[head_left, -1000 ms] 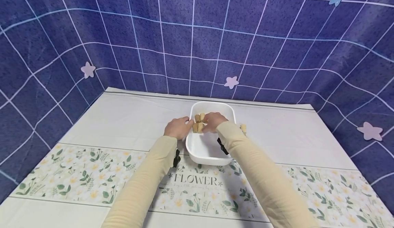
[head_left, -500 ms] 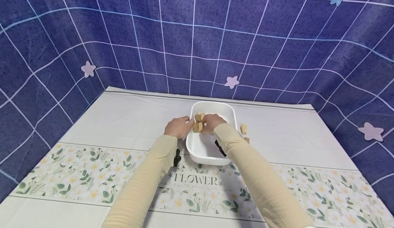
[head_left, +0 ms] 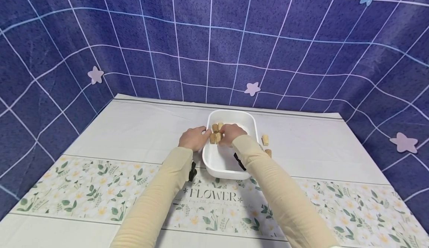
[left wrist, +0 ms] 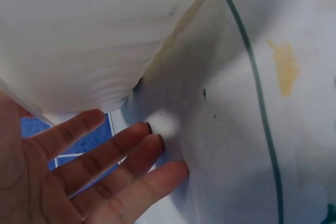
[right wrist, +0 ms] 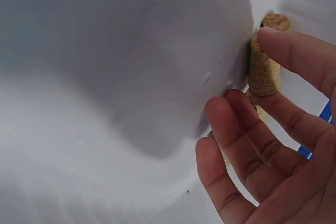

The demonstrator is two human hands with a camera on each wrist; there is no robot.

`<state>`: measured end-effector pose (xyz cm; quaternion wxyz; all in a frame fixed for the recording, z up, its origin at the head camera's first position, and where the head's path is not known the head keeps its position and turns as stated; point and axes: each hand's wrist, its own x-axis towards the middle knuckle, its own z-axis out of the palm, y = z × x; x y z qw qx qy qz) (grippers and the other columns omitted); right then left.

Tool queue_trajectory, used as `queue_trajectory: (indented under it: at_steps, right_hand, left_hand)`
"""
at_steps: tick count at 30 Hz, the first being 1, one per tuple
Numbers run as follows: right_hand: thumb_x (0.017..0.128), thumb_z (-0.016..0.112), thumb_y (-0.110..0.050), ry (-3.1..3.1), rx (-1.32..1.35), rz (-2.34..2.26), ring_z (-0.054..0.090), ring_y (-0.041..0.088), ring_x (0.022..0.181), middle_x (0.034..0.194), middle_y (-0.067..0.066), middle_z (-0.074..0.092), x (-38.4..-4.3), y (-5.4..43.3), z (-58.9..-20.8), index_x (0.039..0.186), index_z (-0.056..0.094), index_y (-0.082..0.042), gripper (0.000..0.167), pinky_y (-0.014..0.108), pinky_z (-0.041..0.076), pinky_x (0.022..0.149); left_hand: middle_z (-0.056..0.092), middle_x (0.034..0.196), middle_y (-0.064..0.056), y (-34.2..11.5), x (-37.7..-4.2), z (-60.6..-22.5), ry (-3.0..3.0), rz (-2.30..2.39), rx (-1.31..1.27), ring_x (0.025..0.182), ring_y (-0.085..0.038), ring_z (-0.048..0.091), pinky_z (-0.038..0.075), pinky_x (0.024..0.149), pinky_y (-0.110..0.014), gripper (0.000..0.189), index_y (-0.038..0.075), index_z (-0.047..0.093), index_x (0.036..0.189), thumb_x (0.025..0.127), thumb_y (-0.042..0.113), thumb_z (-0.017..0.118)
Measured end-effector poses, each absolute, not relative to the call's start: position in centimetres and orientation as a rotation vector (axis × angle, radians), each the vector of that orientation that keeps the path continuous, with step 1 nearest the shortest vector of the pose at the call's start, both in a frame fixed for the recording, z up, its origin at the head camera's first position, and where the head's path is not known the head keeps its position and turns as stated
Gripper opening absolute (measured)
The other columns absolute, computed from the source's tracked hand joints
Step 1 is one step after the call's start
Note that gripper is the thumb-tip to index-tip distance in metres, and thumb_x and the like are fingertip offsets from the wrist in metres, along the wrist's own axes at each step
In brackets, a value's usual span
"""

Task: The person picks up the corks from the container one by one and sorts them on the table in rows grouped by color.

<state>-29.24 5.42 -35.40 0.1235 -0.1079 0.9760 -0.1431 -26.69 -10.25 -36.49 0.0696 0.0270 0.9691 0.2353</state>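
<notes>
A white plastic tub (head_left: 224,174) stands on the table with several corks (head_left: 215,128) grouped at its left wall. My left hand (head_left: 194,139) holds the tub's left rim, thumb over the edge. In the left wrist view its fingers (left wrist: 126,142) lie spread, the index finger against the outer wall. Inside the tub, my right hand (head_left: 232,133) pinches a cork (right wrist: 264,72) between thumb and index finger. Another cork (right wrist: 276,22) shows just behind it in the right wrist view; more corks are partly hidden by the other fingers.
To the right of the tub lie a pale cork (head_left: 265,140) and a browner cork (head_left: 268,152), the latter partly covered by the right sleeve. A flower-printed band (head_left: 110,192) crosses the white tablecloth. A blue gridded curtain (head_left: 167,54) stands behind and at both sides.
My right hand has shifted slightly left toward the corks and now stays there. The browner cork outside the tub has come into view beside the sleeve. My left hand has not moved.
</notes>
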Motion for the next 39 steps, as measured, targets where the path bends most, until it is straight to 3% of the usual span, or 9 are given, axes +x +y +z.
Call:
queue_trajectory:
  at_steps: [18,25,31,39]
  right_hand:
    - [0.085,0.079,-0.022,2.834,-0.405,-0.453,0.063,0.022,0.098,0.113,0.005,0.071,-30.3,6.6,-34.8,0.118,0.073,-0.011,0.036,0.038,0.052,0.088]
    - [0.086,0.078,-0.025,2.855,-0.429,-0.429,0.065,0.023,0.101,0.116,0.007,0.073,-30.1,7.2,-33.8,0.132,0.067,-0.009,0.05,0.038,0.053,0.09]
    - [0.087,0.077,-0.025,2.863,-0.429,-0.412,0.065,0.024,0.103,0.123,0.009,0.071,-29.1,7.5,-32.3,0.134,0.066,-0.01,0.051,0.039,0.052,0.09]
    - [0.089,0.076,-0.025,2.842,-0.455,-0.436,0.065,0.023,0.099,0.112,0.009,0.072,-28.3,7.7,-31.0,0.135,0.065,-0.01,0.049,0.039,0.052,0.089]
  left_hand:
    - [0.06,0.14,-0.02,-10.3,-26.8,-36.2,2.932,0.722,0.107,0.126,-0.044,0.057,0.046,0.103,-0.054,0.056,0.011,0.055,0.146,0.106,0.042,0.033]
    - [0.059,0.141,-0.019,-10.2,-26.9,-36.3,2.92,0.723,0.1,0.126,-0.043,0.057,0.046,0.104,-0.053,0.056,0.011,0.054,0.147,0.107,0.043,0.032]
    - [0.058,0.142,-0.019,-10.0,-26.9,-36.3,2.914,0.716,0.108,0.128,-0.043,0.056,0.045,0.105,-0.053,0.057,0.011,0.052,0.149,0.107,0.044,0.031]
    - [0.057,0.143,-0.019,-10.1,-26.9,-36.4,2.905,0.707,0.091,0.129,-0.043,0.055,0.043,0.107,-0.053,0.058,0.01,0.051,0.149,0.107,0.043,0.03]
